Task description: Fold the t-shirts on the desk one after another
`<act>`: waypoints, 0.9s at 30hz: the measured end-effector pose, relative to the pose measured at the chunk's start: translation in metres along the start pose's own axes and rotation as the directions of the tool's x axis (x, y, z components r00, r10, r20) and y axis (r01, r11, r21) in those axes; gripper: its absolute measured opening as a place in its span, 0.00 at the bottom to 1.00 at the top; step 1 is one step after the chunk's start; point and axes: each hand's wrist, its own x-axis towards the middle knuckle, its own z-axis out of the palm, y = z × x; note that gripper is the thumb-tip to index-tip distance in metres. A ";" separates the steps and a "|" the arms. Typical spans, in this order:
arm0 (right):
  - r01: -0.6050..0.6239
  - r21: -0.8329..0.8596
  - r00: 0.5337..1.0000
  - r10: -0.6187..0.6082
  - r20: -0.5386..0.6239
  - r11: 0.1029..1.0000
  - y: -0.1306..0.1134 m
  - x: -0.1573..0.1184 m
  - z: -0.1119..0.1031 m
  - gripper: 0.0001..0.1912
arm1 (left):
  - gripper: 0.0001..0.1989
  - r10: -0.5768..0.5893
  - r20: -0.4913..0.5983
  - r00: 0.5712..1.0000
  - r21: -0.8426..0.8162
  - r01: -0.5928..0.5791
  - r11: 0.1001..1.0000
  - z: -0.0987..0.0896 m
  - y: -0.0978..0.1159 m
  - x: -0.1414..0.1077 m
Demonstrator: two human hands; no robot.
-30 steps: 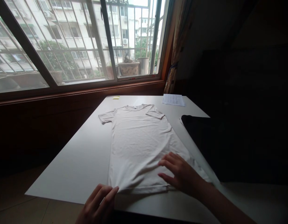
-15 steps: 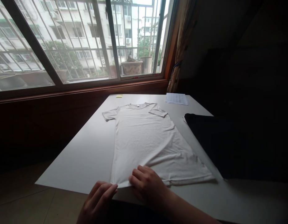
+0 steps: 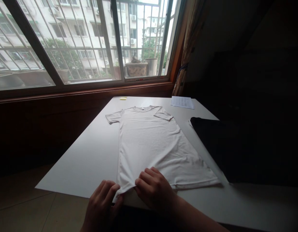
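Note:
A white short-sleeved T-shirt (image 3: pixel 149 138) lies spread on the white table (image 3: pixel 91 154), its neckline toward the window and its hem toward me. My left hand (image 3: pixel 104 199) is closed at the hem's left corner, with the cloth between thumb and fingers. A short way to the right, my right hand (image 3: pixel 155 188) pinches the same hem. Between the two hands the edge is drawn up slightly, and creases run from my right hand up across the lower right of the shirt.
Dark cloth (image 3: pixel 223 148) covers the table's right side, its outline fading into shadow. At the far edge lie paper sheets (image 3: pixel 182 102) and a small yellow note (image 3: pixel 123 98). Behind the table is a barred window (image 3: pixel 91 45) with a tied curtain (image 3: pixel 184 67) beside it.
My right hand has moved slightly up, and my left hand has also risen a little. The hem between them is now lifted and bunched instead of lying nearly straight.

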 end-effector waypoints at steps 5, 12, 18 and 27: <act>0.039 -0.043 0.999 -0.039 0.010 0.998 -0.003 0.004 -0.001 0.08 | 0.05 -0.079 -0.053 0.995 -0.051 0.076 0.996 -0.003 0.003 -0.004; 0.078 -0.049 0.996 -0.076 0.042 0.996 -0.021 0.016 0.013 0.05 | 0.05 -0.122 -0.161 0.979 -0.119 0.104 0.987 0.002 0.003 -0.015; 0.089 -0.016 0.995 -0.088 0.048 0.996 -0.031 0.024 0.029 0.04 | 0.07 -0.171 -0.067 0.983 -0.257 0.148 0.955 -0.005 0.003 -0.017; 0.065 -0.030 0.998 -0.066 -0.026 0.997 -0.034 0.020 0.033 0.06 | 0.09 -0.174 0.250 0.953 -0.249 0.237 0.939 -0.043 -0.053 0.054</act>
